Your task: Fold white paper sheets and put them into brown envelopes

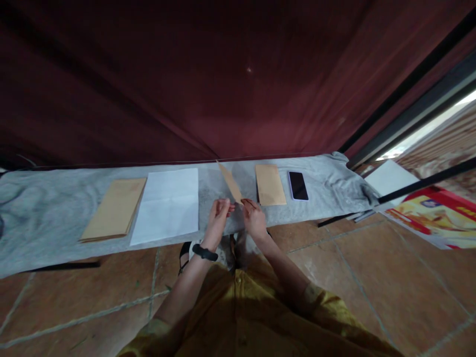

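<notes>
- Right hand (pixel 255 220) pinches the brown envelope (pixel 231 183) by its near end — a light pinch should avoid creases.
- It points toward eleven o'clock.
- Left hand (pixel 218 215) half-curled just beside — whether touching, I cannot tell.

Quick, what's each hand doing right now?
Left hand: partly curled; cannot tell whether it holds anything.
Right hand: closed on the brown paper piece.

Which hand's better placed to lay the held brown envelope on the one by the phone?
Right hand, probably: it pinches the held envelope by its near end and is nearer the flat envelope beside the phone. The left hand sits farther off, its grip unclear.
</notes>
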{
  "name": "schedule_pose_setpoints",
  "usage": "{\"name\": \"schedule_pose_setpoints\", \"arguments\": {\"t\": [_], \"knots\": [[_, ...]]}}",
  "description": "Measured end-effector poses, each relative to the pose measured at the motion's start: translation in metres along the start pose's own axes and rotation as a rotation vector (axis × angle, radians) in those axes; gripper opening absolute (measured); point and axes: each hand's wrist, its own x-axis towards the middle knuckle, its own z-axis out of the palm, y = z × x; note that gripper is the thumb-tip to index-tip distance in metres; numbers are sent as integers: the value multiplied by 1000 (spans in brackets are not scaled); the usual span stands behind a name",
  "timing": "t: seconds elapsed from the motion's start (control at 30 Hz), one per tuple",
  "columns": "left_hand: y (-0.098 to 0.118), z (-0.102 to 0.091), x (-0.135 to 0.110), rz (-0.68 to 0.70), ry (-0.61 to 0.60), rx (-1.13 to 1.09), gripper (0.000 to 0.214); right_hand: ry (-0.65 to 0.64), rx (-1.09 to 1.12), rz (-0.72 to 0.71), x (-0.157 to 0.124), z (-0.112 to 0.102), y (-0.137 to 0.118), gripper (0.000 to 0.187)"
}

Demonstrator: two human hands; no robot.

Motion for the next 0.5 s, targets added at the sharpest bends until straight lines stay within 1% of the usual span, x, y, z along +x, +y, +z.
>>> {"name": "schedule_pose_setpoints", "arguments": {"t": [0.07,0.13,0.2,0.27,0.37,0.5], "knots": [[-6,-2,-1,-70,2,-21,43,81,241,116,2,-1,2,30],[-13,-4,-2,-146,-5,-31,46,131,495,241,2,-2,3,30],[-20,-4,-4,-208,-56,-48,48,151,719,345,0,0,1,28],[-24,-2,-6,-258,-119,-93,48,153,901,420,-3,3,-2,26],[-25,2,-9,-300,-167,-183,48,124,1086,505,-11,10,-8,28],[-26,5,-11,-310,-165,-228,47,105,1153,573,-19,17,-14,27]]}}
